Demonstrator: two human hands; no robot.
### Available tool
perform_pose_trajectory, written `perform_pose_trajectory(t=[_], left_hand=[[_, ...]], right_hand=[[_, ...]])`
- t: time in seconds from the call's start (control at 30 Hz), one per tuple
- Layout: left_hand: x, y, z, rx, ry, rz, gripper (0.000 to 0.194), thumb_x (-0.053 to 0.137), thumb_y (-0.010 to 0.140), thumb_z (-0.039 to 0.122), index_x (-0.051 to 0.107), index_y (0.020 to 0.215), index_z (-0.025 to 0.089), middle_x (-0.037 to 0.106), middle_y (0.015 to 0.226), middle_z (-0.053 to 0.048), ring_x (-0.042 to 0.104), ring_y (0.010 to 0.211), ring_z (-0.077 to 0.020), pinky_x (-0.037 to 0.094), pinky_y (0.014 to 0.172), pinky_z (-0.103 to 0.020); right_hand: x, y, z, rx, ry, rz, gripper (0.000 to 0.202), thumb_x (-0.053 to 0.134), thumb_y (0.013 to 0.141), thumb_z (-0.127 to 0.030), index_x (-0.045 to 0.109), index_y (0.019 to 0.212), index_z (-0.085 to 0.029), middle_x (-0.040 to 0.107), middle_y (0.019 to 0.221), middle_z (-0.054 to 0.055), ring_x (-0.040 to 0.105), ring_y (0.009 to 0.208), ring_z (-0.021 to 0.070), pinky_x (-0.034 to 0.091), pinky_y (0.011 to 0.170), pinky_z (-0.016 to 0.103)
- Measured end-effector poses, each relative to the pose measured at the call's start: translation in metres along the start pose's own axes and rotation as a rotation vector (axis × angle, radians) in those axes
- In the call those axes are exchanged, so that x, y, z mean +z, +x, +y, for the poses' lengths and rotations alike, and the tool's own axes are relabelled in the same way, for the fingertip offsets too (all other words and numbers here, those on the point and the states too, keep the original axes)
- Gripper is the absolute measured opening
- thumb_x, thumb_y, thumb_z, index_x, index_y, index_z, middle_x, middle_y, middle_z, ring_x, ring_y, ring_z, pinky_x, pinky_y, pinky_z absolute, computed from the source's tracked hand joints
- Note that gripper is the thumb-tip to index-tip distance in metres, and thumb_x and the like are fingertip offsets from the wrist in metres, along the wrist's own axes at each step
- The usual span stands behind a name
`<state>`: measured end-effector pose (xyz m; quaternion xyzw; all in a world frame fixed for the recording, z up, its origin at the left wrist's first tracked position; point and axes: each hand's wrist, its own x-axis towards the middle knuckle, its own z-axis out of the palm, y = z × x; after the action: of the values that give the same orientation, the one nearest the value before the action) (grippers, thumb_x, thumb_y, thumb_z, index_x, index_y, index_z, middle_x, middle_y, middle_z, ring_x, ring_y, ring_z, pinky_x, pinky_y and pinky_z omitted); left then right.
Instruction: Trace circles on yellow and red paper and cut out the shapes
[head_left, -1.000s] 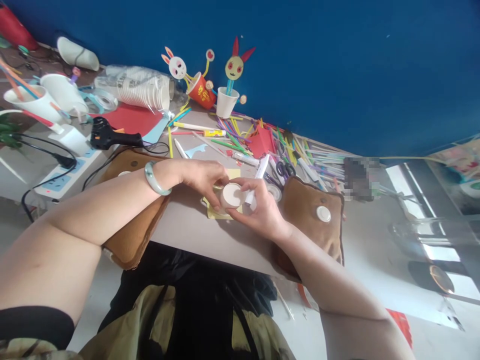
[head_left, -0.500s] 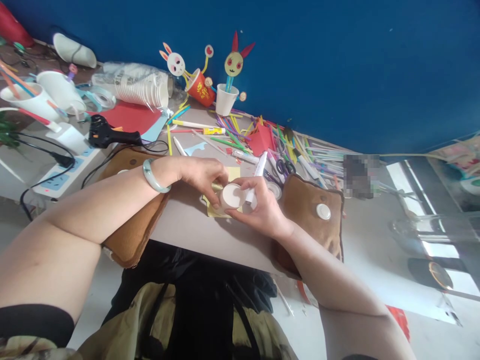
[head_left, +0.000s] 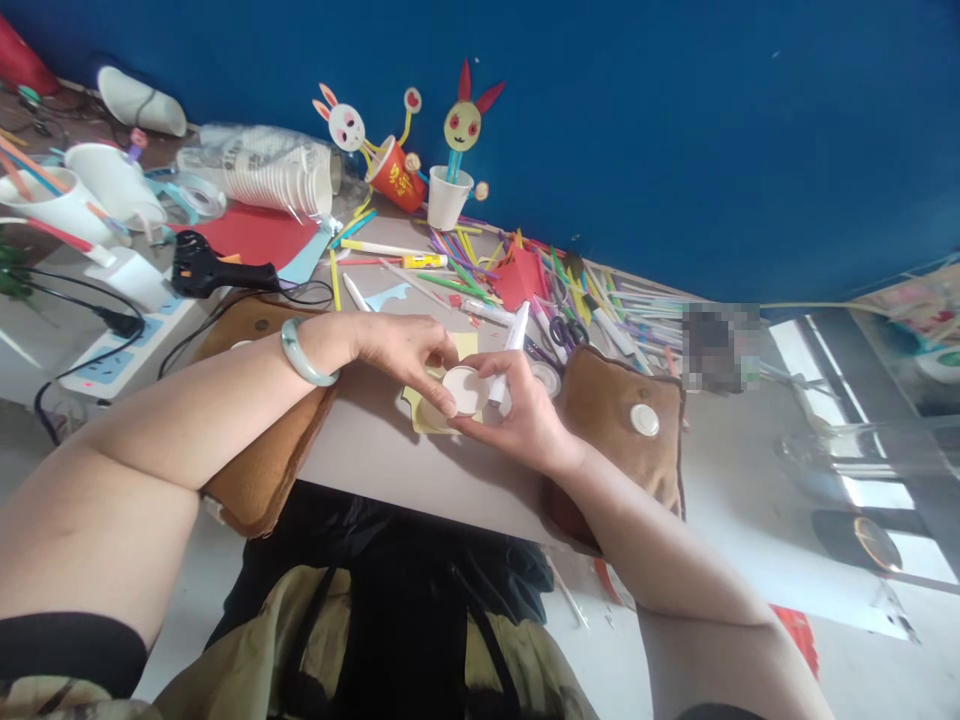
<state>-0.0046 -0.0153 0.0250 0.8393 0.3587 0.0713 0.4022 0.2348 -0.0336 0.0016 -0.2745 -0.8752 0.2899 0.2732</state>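
Observation:
A white round paper cup (head_left: 466, 390), its flat recessed end facing up, is between my two hands above a sheet of yellow paper (head_left: 466, 345). My left hand (head_left: 409, 355) reaches over from the left, its thumb pressed to the cup's near left rim and its other fingers curled behind. Around the right side, my right hand (head_left: 529, 410) grips the cup between thumb and forefinger. A white marker (head_left: 517, 330) passes behind my right forefinger; I cannot tell whether that hand holds it. The cup's lower part is mostly hidden.
Brown plush pouches (head_left: 626, 430) lie on both sides. A black glue gun (head_left: 217, 268) rests at left near a power strip (head_left: 112, 350). Behind are scattered colored sticks, scissors (head_left: 568, 332), stacked paper cups (head_left: 270, 172) and two rabbit-faced cup figures (head_left: 450, 195) against the blue wall.
My left thumb has slid right onto the cup's near rim. The cup has turned slightly in my fingers. The whole view has shifted a little.

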Motion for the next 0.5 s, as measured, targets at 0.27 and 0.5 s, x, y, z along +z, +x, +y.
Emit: perform_pose_trajectory(t=[0.27, 0.5], left_hand=[[0.003, 0.001, 0.003, 0.049, 0.006, 0.091, 0.048, 0.07, 0.076, 0.06, 0.064, 0.092, 0.016, 0.062, 0.076, -0.001, 0.053, 0.067, -0.0134, 0.034, 0.063, -0.026], [0.004, 0.001, 0.012, 0.219, -0.1, 0.306, 0.052, 0.085, 0.064, 0.048, 0.054, 0.094, 0.018, 0.058, 0.08, 0.0, 0.053, 0.071, -0.0136, 0.039, 0.065, -0.026]], right_hand=[[-0.002, -0.001, -0.001, 0.004, -0.009, -0.015, 0.051, 0.081, 0.073, -0.035, 0.042, 0.105, -0.026, 0.067, 0.111, 0.006, 0.068, 0.096, 0.0244, 0.054, 0.075, 0.035], [-0.003, 0.0, 0.002, 0.041, 0.001, -0.012, 0.056, 0.084, 0.07, -0.041, 0.044, 0.107, -0.025, 0.066, 0.107, 0.006, 0.067, 0.092, 0.0244, 0.053, 0.073, 0.035]])
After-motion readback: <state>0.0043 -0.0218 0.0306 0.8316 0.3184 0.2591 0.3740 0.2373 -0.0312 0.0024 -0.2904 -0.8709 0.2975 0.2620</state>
